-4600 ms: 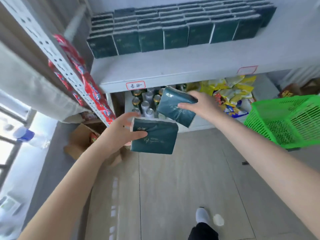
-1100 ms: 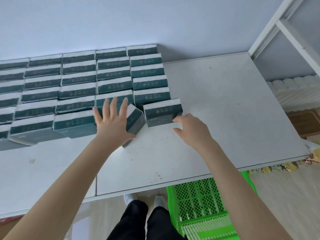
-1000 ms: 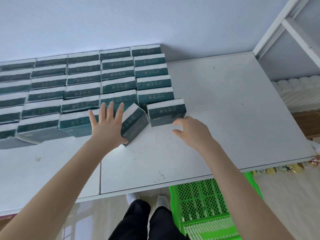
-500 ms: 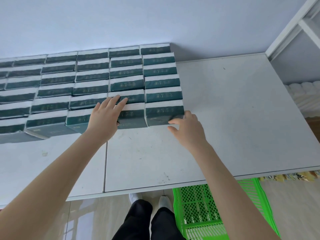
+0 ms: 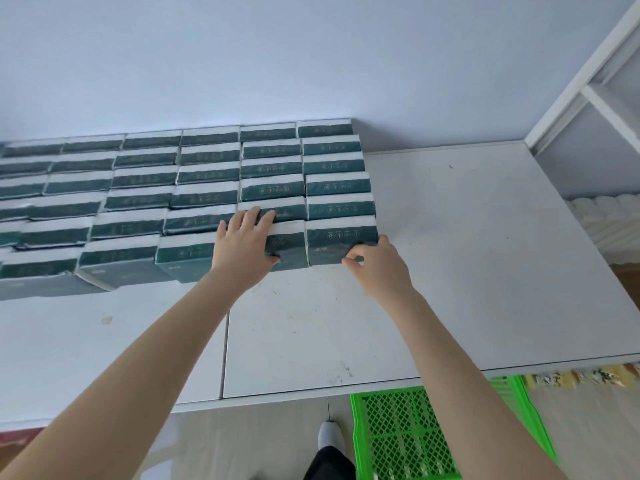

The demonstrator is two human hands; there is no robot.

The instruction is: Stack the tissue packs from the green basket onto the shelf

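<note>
Green basket (image 5: 398, 438) (floor (image 5: 259, 441)), tissue packs (image 5: 270, 188) on shelf (image 5: 450, 271)

White rolls (image 5: 609, 216) in the neighbouring rack (image 5: 571, 90) (right side), yellow packets (image 5: 581, 377) lower down, pale wall (image 5: 311, 57)

No text, number, brand or sign is legible. The dark green, white-topped, film-wrapped rectangular tissue packs (image 5: 337, 185) carry a short line of pale gold print on the front face; the rightmost front-row pack (image 5: 332, 241) carries a second small mark below it. Both markings are too blurred to read.
</note>
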